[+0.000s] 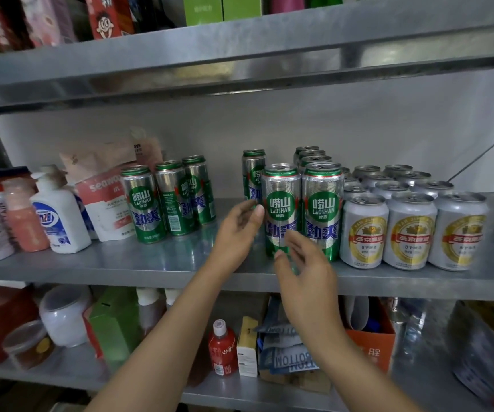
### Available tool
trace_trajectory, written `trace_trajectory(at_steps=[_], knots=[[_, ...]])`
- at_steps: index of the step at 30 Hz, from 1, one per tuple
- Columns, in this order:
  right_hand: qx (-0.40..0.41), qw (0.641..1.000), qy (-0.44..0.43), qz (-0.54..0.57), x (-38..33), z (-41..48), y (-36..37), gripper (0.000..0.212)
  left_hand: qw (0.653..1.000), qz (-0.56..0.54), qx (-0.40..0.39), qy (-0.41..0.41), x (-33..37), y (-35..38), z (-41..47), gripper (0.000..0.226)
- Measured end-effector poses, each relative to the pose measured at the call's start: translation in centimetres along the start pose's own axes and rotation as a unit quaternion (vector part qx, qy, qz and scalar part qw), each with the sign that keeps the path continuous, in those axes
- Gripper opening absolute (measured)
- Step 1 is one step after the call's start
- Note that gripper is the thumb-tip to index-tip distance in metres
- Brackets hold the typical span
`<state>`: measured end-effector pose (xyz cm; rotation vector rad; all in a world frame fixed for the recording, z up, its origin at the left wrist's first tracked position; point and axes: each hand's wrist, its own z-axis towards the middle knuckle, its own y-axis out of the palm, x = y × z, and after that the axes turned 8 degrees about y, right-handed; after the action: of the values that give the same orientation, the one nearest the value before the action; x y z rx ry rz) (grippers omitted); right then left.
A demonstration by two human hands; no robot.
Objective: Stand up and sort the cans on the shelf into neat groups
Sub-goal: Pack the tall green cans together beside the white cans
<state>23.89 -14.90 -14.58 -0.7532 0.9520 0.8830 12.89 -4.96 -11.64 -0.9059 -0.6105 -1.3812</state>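
Note:
Tall green-and-silver beer cans stand on the middle metal shelf (150, 266). Three of them (168, 197) form a group left of centre, one lone can (253, 173) stands further back, and a block of several (323, 203) stands at centre right. Short white-and-gold cans (409, 230) fill several rows to the right. My left hand (240, 230) hovers with relaxed fingers just left of the front green can (280, 203), holding nothing. My right hand (302, 263) is in front of that can's base, fingers loosely spread, also holding nothing.
White pump bottles (58, 215), a pink bottle and a soft refill pouch (103, 200) crowd the shelf's left end. The upper shelf (240, 58) overhangs closely. Below are boxes, a red bottle (222, 349) and jars. A cable (483, 150) hangs at the back right.

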Motion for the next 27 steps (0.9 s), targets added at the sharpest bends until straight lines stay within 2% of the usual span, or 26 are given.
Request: trace_trajectory(at_steps=[3,6,8,12,15,21,25,27], knots=[[-0.057,0.998,0.003,0.027,-1.6,-0.6,1.4,0.046,0.997,0.021,0.073,0.024,-0.3,-1.9,0.4,0.030],[-0.131,0.991,0.000,0.016,-4.4,-0.1,2.6,0.046,0.993,0.038,0.109,0.014,-0.8,-4.1,1.1,0.028],[-0.181,0.982,-0.035,-0.048,-7.4,1.7,2.8,0.042,0.993,0.032,0.111,0.013,-1.0,-5.0,1.9,0.025],[-0.209,0.952,-0.142,-0.171,-14.3,7.8,2.8,0.028,0.991,0.091,0.097,0.025,-0.6,-4.6,5.2,0.008],[-0.247,0.902,-0.170,-0.309,-17.3,13.1,2.9,0.033,0.993,0.048,0.107,0.002,-0.9,-3.7,8.7,0.028],[-0.257,0.815,-0.161,-0.494,-17.8,21.3,2.6,0.046,0.986,0.146,0.068,-0.040,-2.2,-2.1,14.5,0.082],[-0.270,0.819,-0.123,-0.490,-16.9,23.9,1.3,0.049,0.988,0.109,0.016,-0.110,-4.5,-1.2,17.2,0.102],[-0.273,0.826,-0.117,-0.480,-16.3,25.0,0.9,0.050,0.987,0.104,-0.018,-0.121,-6.6,-0.6,18.5,0.091]])
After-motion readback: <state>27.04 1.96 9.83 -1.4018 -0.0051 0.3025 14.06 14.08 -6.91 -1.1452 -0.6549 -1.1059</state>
